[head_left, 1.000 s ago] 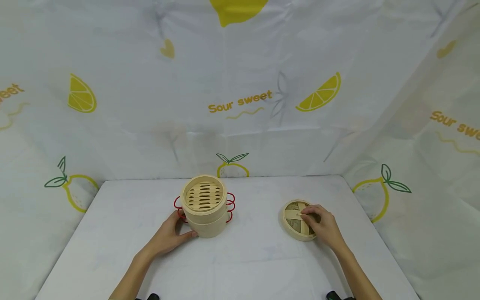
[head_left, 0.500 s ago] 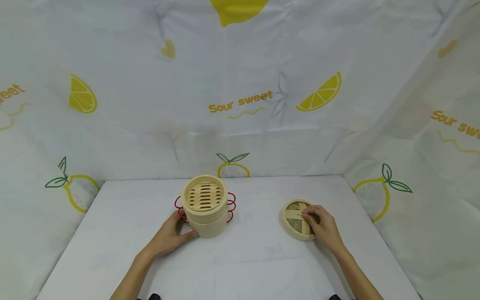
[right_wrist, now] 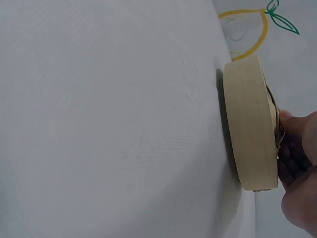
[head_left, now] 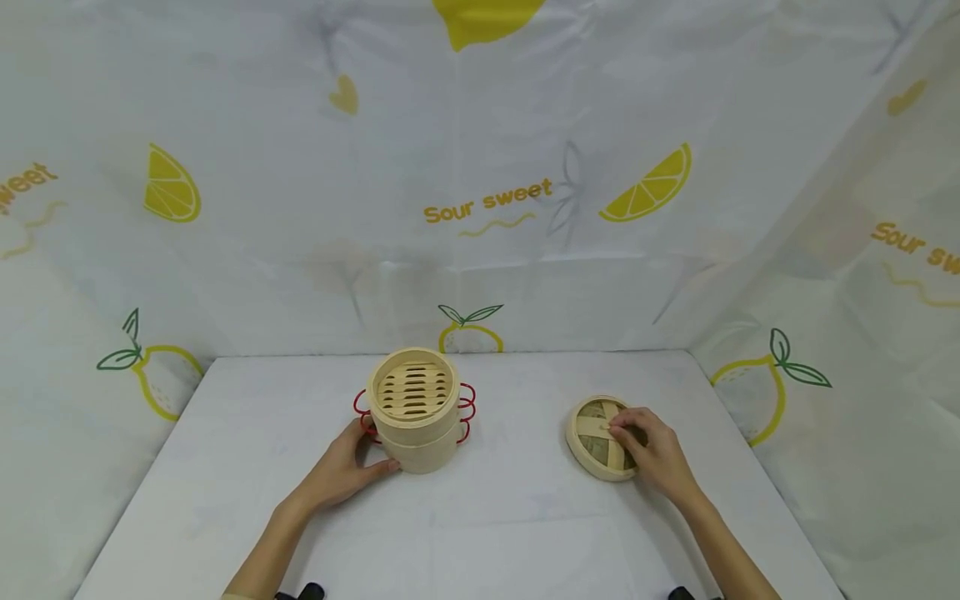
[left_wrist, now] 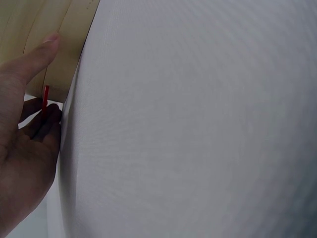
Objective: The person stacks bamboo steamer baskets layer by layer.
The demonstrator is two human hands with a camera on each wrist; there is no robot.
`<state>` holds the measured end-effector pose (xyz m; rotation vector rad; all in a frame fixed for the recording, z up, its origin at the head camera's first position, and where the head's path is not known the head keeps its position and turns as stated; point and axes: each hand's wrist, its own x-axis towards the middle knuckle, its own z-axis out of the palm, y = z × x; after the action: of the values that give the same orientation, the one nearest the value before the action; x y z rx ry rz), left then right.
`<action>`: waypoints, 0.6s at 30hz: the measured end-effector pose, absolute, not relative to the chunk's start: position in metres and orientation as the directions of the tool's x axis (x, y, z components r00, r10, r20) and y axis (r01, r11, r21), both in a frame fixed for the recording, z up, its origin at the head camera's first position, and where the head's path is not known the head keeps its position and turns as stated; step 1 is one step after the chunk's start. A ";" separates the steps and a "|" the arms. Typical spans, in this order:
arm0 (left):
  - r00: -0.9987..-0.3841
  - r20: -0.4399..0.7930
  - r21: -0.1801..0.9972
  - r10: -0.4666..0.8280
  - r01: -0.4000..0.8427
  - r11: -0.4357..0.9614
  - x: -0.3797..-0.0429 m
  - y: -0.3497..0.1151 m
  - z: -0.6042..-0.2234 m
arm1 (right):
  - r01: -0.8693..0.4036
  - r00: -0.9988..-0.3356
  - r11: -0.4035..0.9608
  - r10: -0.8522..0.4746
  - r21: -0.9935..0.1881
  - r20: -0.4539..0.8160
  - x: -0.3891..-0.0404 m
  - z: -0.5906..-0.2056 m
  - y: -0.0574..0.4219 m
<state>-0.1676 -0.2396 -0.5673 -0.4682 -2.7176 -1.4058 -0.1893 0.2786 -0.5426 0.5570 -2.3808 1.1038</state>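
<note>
A round bamboo steamer [head_left: 420, 454] of stacked tiers, with a slatted inside and red loop handles, stands left of the table's middle. My left hand [head_left: 337, 473] holds its lower left side. In the left wrist view the thumb [left_wrist: 37, 59] lies along the steamer wall [left_wrist: 74, 44], and the other fingers curl near a red loop [left_wrist: 45, 99], partly in shadow. To the right, the round woven bamboo lid [head_left: 588, 450] is at the tabletop. My right hand [head_left: 660, 454] pinches the middle of its top; in the right wrist view the lid's rim [right_wrist: 250, 129] shows edge-on, with a shadow beside it.
A white cloth covers the table [head_left: 480, 533]. Behind it hangs a white curtain [head_left: 375, 275] with lemon prints and lettering, which also runs down both sides. A stretch of tabletop separates the steamer from the lid.
The whole head view has shifted slightly to the right. Both hands keep their places on the steamer and the lid.
</note>
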 end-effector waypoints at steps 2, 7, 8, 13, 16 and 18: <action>-0.953 0.179 0.790 0.243 0.287 0.543 -0.168 -0.239 -0.567 | -0.541 -0.809 0.589 -0.169 -0.601 0.562 -0.190 -0.541 0.278; -0.954 0.172 0.792 0.245 0.282 0.541 -0.168 -0.239 -0.566 | -0.552 -0.808 0.556 -0.173 -0.621 0.563 -0.189 -0.536 0.274; -0.954 0.172 0.793 0.246 0.282 0.540 -0.168 -0.239 -0.566 | -0.554 -0.807 0.551 -0.174 -0.624 0.564 -0.189 -0.535 0.274; -0.954 0.174 0.791 0.246 0.284 0.542 -0.168 -0.239 -0.567 | -0.584 -0.783 0.541 -0.179 -0.606 0.595 -0.191 -0.528 0.270; -0.953 0.180 0.784 0.244 0.289 0.549 -0.167 -0.239 -0.567 | -0.609 -0.760 0.528 -0.175 -0.592 0.625 -0.192 -0.522 0.267; -0.952 0.186 0.780 0.243 0.294 0.552 -0.167 -0.239 -0.567 | -0.619 -0.751 0.519 -0.168 -0.590 0.639 -0.193 -0.517 0.265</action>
<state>-0.1674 -0.2387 -0.5666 -0.4710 -2.7177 -1.3827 -0.1928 0.2647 -0.5173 0.6405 -2.2492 1.1623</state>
